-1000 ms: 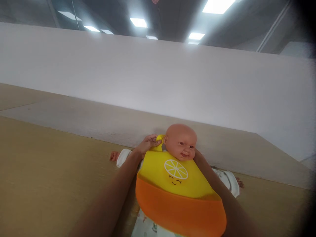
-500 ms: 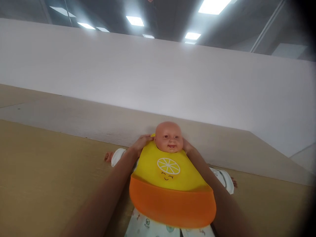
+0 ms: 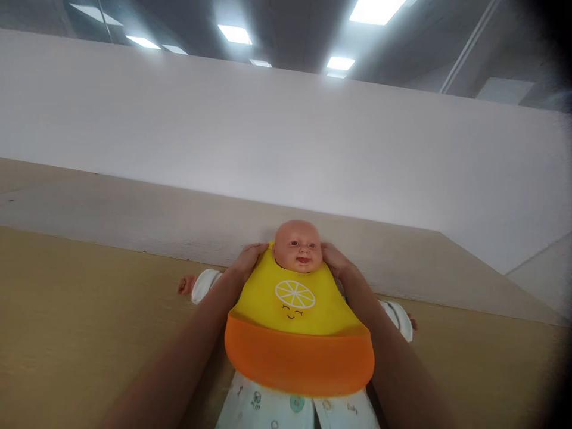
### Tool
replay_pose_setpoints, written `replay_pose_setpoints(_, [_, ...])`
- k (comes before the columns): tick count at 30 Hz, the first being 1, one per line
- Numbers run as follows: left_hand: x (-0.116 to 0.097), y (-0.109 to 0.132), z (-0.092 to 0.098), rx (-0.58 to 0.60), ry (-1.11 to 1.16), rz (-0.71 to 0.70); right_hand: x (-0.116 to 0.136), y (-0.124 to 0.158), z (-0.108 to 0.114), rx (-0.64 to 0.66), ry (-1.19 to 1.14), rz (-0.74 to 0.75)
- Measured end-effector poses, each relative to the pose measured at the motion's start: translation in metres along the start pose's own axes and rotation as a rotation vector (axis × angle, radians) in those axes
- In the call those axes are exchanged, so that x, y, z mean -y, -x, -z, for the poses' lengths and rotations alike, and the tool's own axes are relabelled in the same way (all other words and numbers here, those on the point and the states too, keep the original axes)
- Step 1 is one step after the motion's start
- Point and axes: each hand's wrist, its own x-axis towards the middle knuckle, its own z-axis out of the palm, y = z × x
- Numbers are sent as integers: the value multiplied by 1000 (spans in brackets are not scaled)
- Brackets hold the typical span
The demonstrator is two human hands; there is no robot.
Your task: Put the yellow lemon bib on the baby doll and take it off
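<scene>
A baby doll (image 3: 298,241) lies on its back, its bald head away from me and its arms spread. Over its chest lies a silicone bib (image 3: 290,322), yellow above with a citrus slice and smiling face, with an orange catch pocket below. My left hand (image 3: 250,260) is closed at the bib's upper edge on the left of the neck, pinching a yellow end. On the other side of the head, my right hand (image 3: 335,260) is curled at the neck; its fingertips are partly hidden behind the head. The doll's white printed clothes (image 3: 272,405) show below the bib.
The doll lies on a tan surface (image 3: 89,322). Beyond its head runs a pale ledge (image 3: 179,208), and behind that a white wall (image 3: 268,131). Ceiling lights (image 3: 235,34) shine above.
The view has shifted slightly, so the doll and bib sit a little further left. My right hand shows more beside the head, its knuckles now visible. My left hand stays at the bib's neck edge.
</scene>
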Motion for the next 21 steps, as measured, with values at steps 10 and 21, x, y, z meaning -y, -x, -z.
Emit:
replay_pose_setpoints(10, [-11, 8, -8, -28, -64, -43, -9, -10, -8, 110, -93, 11])
replay_pose_setpoints(21, [-7, -1, 0, -155, -185, -34, -2, -5, -8, 38, 7, -29])
